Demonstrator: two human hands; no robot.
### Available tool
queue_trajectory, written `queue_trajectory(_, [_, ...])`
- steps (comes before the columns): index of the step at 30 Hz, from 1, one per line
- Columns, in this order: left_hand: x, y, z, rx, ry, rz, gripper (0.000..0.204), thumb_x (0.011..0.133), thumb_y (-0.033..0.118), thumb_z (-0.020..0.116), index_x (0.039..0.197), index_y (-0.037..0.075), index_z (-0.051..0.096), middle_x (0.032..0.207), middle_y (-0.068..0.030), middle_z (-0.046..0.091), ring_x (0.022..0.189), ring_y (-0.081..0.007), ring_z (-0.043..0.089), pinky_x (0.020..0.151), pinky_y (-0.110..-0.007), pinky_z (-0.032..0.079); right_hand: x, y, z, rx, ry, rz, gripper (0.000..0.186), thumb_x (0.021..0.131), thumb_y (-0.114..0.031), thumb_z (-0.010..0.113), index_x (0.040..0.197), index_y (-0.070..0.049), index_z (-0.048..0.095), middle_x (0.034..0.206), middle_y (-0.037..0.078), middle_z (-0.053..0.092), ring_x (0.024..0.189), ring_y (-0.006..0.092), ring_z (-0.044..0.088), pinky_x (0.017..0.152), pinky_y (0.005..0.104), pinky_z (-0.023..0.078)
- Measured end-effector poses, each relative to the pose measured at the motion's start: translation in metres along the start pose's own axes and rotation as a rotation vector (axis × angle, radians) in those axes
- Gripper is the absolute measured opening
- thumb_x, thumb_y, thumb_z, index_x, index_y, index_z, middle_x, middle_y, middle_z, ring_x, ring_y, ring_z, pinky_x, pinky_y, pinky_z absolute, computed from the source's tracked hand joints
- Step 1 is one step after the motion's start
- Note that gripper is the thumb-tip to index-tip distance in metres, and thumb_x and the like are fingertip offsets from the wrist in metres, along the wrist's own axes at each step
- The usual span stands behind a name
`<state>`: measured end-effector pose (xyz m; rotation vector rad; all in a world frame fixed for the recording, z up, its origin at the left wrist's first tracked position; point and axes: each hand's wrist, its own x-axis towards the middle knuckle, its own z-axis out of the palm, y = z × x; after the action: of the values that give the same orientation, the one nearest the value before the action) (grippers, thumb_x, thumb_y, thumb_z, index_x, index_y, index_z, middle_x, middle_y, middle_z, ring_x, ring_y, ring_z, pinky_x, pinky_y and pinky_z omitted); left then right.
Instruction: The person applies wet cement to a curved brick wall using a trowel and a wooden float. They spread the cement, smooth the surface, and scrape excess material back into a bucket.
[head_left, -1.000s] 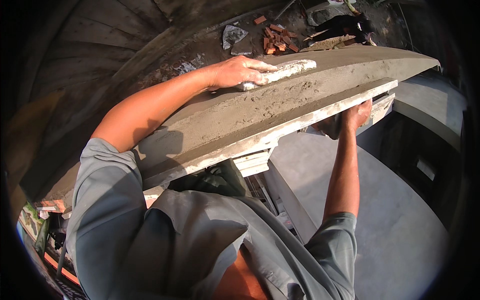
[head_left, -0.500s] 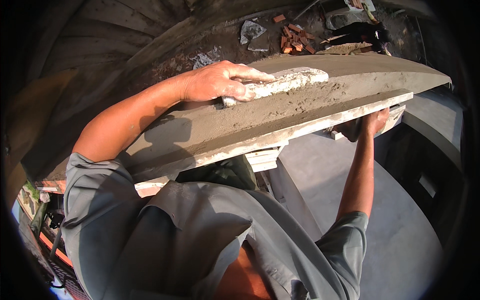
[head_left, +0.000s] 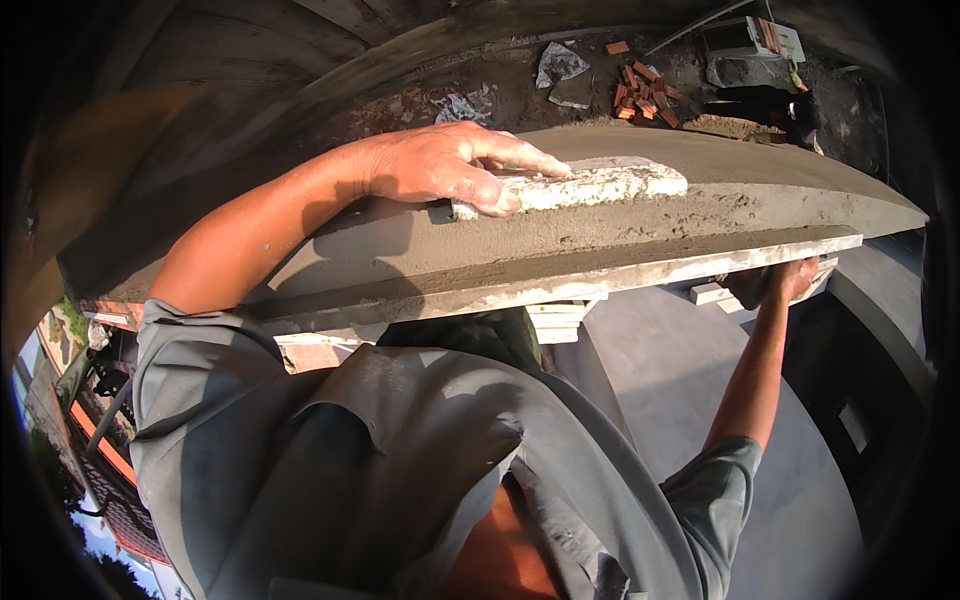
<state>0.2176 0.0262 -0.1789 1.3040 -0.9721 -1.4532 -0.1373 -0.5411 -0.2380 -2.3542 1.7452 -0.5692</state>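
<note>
With its fingers over the top, my left hand (head_left: 435, 165) grips a white, mortar-crusted float (head_left: 610, 188) lying on a grey mortar ledge (head_left: 780, 205). A long pale board (head_left: 570, 280) runs along the ledge's lower edge. Under that board's right part, my right hand (head_left: 795, 278) is closed beside a dark object (head_left: 750, 287); what exactly it holds is partly hidden.
Beyond the ledge lie red bricks (head_left: 645, 95) and pale scraps (head_left: 560, 70), with a person in dark clothing (head_left: 770, 110) at upper right. Short white boards (head_left: 555, 325) sit below. A smooth grey concrete surface (head_left: 680, 370) curves down at right, beside a dark recess.
The view has turned, so the ledge looks more level and the background sits further right. My left hand and float appear further left along the ledge; both grips look unchanged.
</note>
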Motion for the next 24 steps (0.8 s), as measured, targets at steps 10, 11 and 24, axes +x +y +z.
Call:
queue_trajectory(10, [-0.108,-0.08,-0.043,0.161,0.126,-0.519,0.071,0.078,0.04,0.067,0.143,0.01,0.066,0.137,-0.0163,0.069,0.124,-0.0313,0.064,0.112,-0.043,0.045,0.013,0.015,0.004,0.029,-0.011,-0.071,0.062,0.09,-0.066,0.061,0.124,-0.016,0.074,0.117,0.012,0.077,0.109,0.037,0.07,0.094,0.045,0.051])
queue_trajectory(11, [-0.114,-0.073,-0.044,0.072,0.191,-0.382,0.072,0.078,0.041,0.068,0.142,0.009,0.066,0.136,-0.0158,0.069,0.122,-0.0307,0.065,0.11,-0.042,0.046,0.016,0.017,0.003,0.008,-0.018,-0.089,0.063,0.09,-0.067,0.061,0.125,-0.016,0.074,0.118,0.013,0.077,0.11,0.0375,0.07,0.095,0.0457,0.051])
queue_trajectory(24, [-0.212,-0.093,-0.042,0.098,0.19,-0.492,0.066,0.077,0.039,0.073,0.139,0.014,0.07,0.134,-0.0137,0.07,0.118,-0.0296,0.067,0.106,-0.041,0.049,0.049,0.047,0.009,-0.184,-0.043,-0.169,0.065,0.094,-0.06,0.062,0.129,-0.006,0.07,0.126,0.02,0.072,0.115,0.0403,0.067,0.096,0.0468,0.051])
